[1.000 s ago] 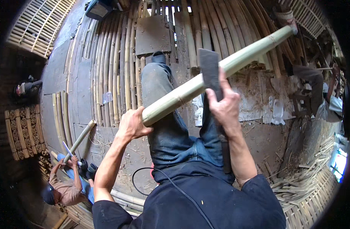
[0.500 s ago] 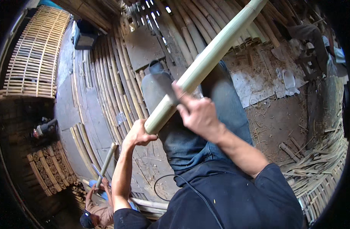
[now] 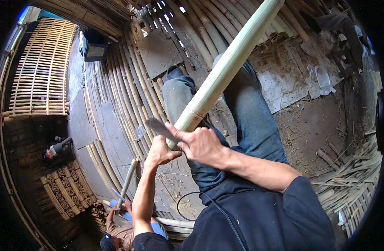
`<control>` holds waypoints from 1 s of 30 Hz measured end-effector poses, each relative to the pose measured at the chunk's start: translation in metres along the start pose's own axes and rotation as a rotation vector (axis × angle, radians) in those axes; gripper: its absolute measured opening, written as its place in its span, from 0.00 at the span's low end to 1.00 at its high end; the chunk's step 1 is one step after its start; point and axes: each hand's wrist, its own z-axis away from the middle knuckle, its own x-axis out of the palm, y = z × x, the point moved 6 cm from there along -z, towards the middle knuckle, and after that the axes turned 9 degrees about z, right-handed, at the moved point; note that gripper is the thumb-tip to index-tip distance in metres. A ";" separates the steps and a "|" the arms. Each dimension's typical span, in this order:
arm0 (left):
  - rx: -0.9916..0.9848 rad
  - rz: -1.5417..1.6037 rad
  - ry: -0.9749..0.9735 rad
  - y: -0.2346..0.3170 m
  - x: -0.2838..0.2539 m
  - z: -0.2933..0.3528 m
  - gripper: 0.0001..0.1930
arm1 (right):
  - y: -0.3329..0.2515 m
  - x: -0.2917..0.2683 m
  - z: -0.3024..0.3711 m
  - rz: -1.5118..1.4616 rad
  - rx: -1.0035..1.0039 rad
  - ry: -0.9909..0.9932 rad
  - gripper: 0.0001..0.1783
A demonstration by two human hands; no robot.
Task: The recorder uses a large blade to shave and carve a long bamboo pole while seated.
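Observation:
A thick, pale green bamboo pole [image 3: 231,69] slants across my lap, running from near my body up to the far right. My left hand [image 3: 160,151] is closed around its near end. My right hand [image 3: 205,147] is closed on a knife, its index finger stretched forward. The knife's broad dark blade [image 3: 158,128], blurred by motion, points left across the pole, just beyond my left hand. My fingers hide the knife's handle. A darker joint ring shows on the pole slightly farther up.
Long bamboo poles [image 3: 125,96] cover the floor ahead and left. At lower left a co-worker [image 3: 121,234] holds a bamboo pole [image 3: 128,180] and a blade. Bundled sticks [image 3: 68,190] stand nearby; a slatted bamboo panel [image 3: 41,67] is at far left. Split strips [image 3: 351,175] pile at right.
My right hand and the knife have moved down and left along the pole, close to my left hand. The left hand keeps its hold near the end. The whole view has shifted slightly.

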 end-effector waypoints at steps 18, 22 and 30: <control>-0.268 -0.190 0.102 0.001 0.002 0.018 0.32 | 0.128 -0.120 0.013 -0.269 0.144 0.592 0.44; -0.277 -0.181 0.103 0.019 0.004 0.012 0.29 | 0.056 -0.069 0.004 -0.264 0.020 0.351 0.40; -0.302 -0.209 0.171 0.012 0.006 0.023 0.30 | 0.059 -0.101 -0.003 -0.231 0.124 0.434 0.38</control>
